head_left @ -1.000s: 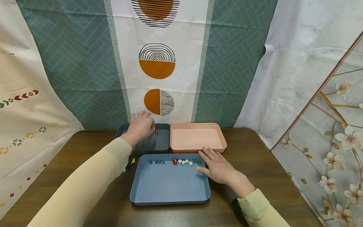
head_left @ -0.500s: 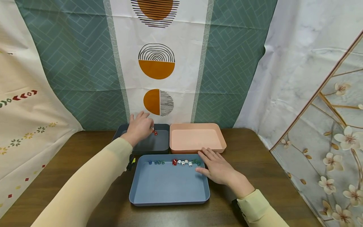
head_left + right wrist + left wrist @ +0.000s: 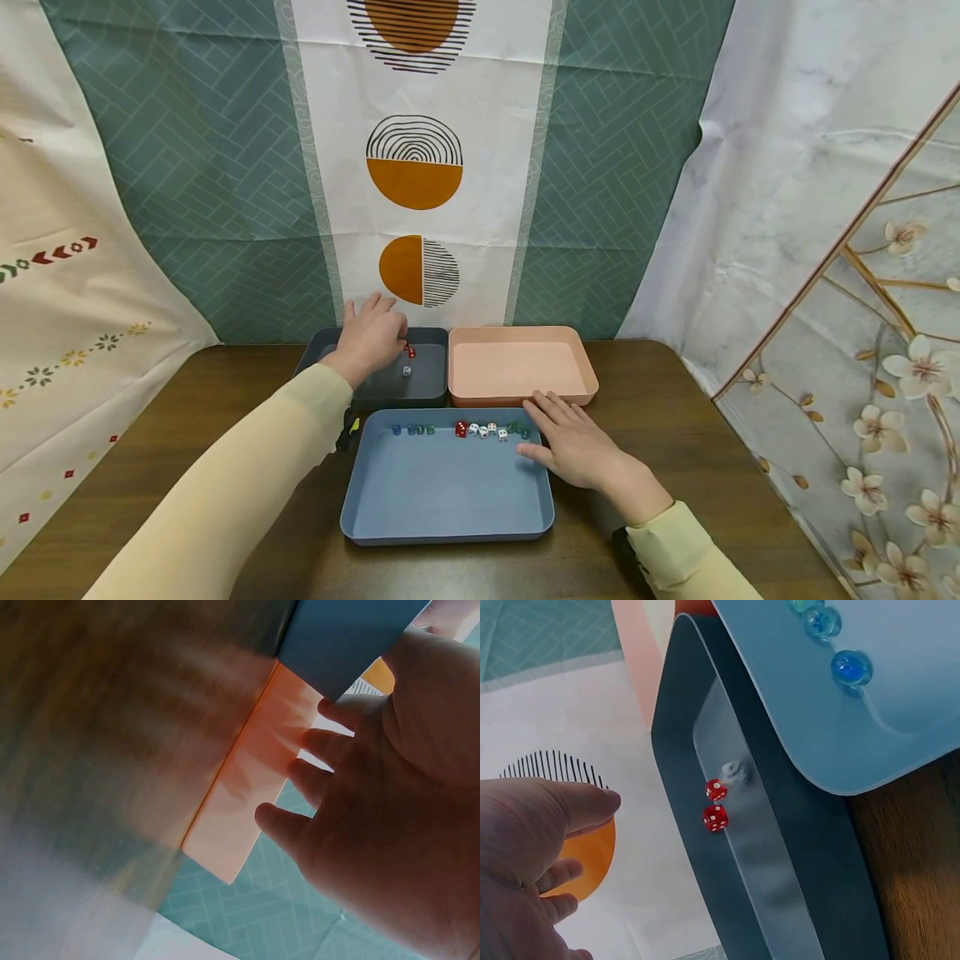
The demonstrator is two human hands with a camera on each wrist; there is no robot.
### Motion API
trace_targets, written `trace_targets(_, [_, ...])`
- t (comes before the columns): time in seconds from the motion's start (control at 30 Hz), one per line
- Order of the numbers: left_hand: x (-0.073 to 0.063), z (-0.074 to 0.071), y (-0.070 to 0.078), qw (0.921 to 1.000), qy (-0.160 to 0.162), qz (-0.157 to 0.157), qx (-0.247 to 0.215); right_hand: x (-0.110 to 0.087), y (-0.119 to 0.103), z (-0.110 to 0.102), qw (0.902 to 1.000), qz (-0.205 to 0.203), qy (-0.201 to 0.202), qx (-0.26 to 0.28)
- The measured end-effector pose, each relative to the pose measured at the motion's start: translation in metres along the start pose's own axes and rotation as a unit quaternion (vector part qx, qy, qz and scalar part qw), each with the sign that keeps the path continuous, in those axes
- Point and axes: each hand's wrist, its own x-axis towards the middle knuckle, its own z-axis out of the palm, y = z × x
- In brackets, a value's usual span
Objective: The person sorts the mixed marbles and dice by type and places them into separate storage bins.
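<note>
- Slate-grey tray (image 3: 423,385) at the back left: below our left hand (image 3: 371,333) we see two red dice (image 3: 715,818) and a pale die (image 3: 407,371) in it.
- That pale die looks blurred in the left wrist view, apart from our hand, and we cannot tell whether it touches the tray's floor.
- Our left hand is over the slate tray's left part, thumb side toward the dice; we see nothing between its fingers.
- Our right hand (image 3: 577,442) is spread, holding nothing, above the right back corner of the blue tray (image 3: 450,492); whether it touches the rim, we cannot tell.
- Along the blue tray's back side we see small blue and green pieces, one red die (image 3: 461,429), four white dice (image 3: 483,432) and more green pieces.
- Beside the slate tray, our peach tray (image 3: 517,362) stands on the wooden table (image 3: 637,400).
</note>
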Motion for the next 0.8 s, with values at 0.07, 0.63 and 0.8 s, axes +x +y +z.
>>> trace_targets(0.07, [-0.001, 0.000, 0.000, 1.0000, 0.001, 0.000, 0.000, 0.000, 0.000, 0.000, 1.0000, -0.001, 0.000, 0.002])
trace_targets(0.63, [-0.014, -0.003, 0.013, 0.9992, 0.017, 0.035, 0.010, 0.000, 0.004, 0.006, 0.9993, -0.022, 0.018, 0.023])
trace_targets(0.8, [-0.016, -0.002, 0.019, 0.9987, 0.016, 0.045, 0.016, -0.001, 0.000, 0.002, 0.9996, -0.012, 0.009, 0.022])
